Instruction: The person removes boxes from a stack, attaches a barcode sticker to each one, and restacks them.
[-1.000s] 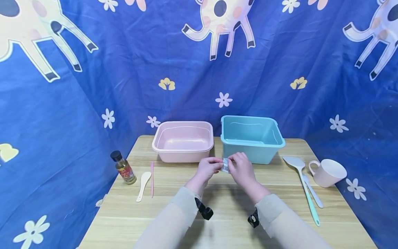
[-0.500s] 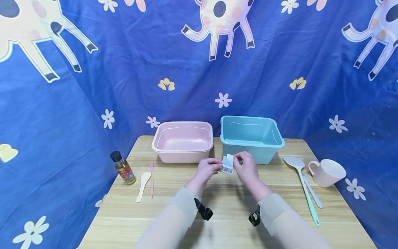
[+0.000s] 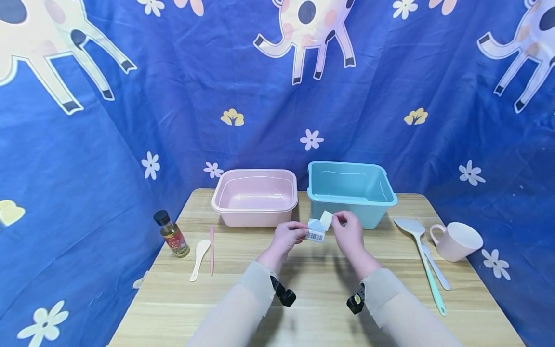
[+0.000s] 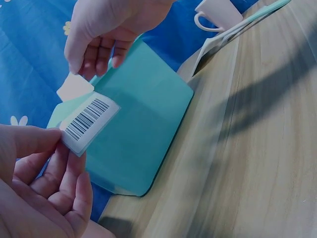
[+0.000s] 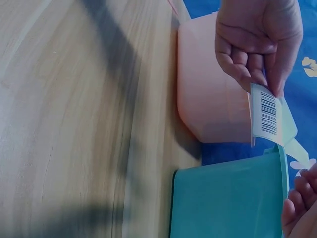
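My left hand pinches a small folded paper card between thumb and fingers, in front of the blue-green basin. A printed barcode shows on its lower panel, and a pale blue panel stands above that. My right hand pinches the outer end of a whitish flap that sticks out from the card's top right. In the left wrist view, the right fingertips curl down over this flap. The right wrist view shows the left thumb on the barcode panel's upper edge. Both hands are raised over the wooden table.
Behind the hands stand a pink basin and a blue-green basin. At left are a bottle, a white spoon and a thin pink stick. A turner, a pale blue knife and a tipped mug lie at right.
The card has opened out: its pale blue panel and whitish flap came into view. My right hand moved right with the flap; the left hand stayed nearly in place.
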The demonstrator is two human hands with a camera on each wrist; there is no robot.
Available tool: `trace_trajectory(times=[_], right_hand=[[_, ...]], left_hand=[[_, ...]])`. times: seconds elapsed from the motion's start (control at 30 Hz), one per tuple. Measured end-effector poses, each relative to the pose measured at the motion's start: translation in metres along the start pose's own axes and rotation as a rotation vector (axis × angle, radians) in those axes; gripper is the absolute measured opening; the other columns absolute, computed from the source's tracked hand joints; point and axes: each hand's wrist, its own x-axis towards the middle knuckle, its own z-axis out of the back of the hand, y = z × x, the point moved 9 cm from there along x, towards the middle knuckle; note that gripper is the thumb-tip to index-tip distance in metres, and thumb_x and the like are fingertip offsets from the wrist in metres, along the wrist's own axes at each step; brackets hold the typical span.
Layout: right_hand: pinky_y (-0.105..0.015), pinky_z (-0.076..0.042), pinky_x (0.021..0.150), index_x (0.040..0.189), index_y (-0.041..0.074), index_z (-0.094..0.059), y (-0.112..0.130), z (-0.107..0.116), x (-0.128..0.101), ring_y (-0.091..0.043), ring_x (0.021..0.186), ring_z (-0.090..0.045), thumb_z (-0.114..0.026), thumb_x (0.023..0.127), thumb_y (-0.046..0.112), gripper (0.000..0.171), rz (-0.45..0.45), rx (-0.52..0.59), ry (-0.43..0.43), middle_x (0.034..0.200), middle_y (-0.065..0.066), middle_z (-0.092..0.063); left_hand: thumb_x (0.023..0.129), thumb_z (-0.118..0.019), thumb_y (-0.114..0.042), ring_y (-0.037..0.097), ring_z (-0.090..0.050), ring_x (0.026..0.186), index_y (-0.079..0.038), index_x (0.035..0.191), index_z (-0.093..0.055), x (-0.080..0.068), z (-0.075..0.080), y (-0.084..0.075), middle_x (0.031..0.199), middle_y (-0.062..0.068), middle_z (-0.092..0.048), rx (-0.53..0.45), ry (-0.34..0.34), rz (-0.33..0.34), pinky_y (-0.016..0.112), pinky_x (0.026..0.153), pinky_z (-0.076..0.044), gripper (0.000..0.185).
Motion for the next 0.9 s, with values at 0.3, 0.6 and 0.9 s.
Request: trace_trajectory(times=[0.3, 0.6, 0.9], right_hand=[[-0.036, -0.048, 0.075, 0.095, -0.002, -0.070, -0.012, 0.006, 0.003, -0.028, 0.087, -0.058, -0.061, 0.093, 0.008, 0.014, -0.118, 0.066, -0.022, 0.091, -0.015, -0.065], [-0.029, -0.046, 0.072, 0.096, -0.003, -0.070, -0.021, 0.015, 0.006, -0.023, 0.083, -0.056, -0.061, 0.094, 0.007, 0.014, -0.155, 0.128, -0.052, 0.089, -0.014, -0.065], [-0.026, -0.046, 0.069, 0.095, -0.004, -0.070, -0.028, 0.022, 0.005, -0.020, 0.080, -0.056, -0.062, 0.093, 0.006, 0.014, -0.159, 0.120, -0.063, 0.087, -0.013, -0.065]], left_hand=[[0.085, -0.070, 0.001, 0.019, -0.065, 0.082, 0.008, 0.101, -0.071, 0.007, 0.001, 0.014, 0.097, 0.014, -0.070, -0.033, -0.006, 0.046, 0.033, 0.074, -0.055, 0.018], [0.085, -0.068, 0.004, 0.009, -0.063, 0.064, 0.008, 0.108, -0.069, 0.013, -0.003, 0.037, 0.084, 0.009, -0.071, -0.153, 0.013, 0.167, 0.020, 0.059, -0.051, 0.023], [0.085, -0.065, 0.010, 0.007, -0.056, 0.054, 0.012, 0.108, -0.067, 0.018, 0.000, 0.071, 0.083, 0.016, -0.071, -0.033, -0.044, 0.250, 0.017, 0.051, -0.047, 0.023]])
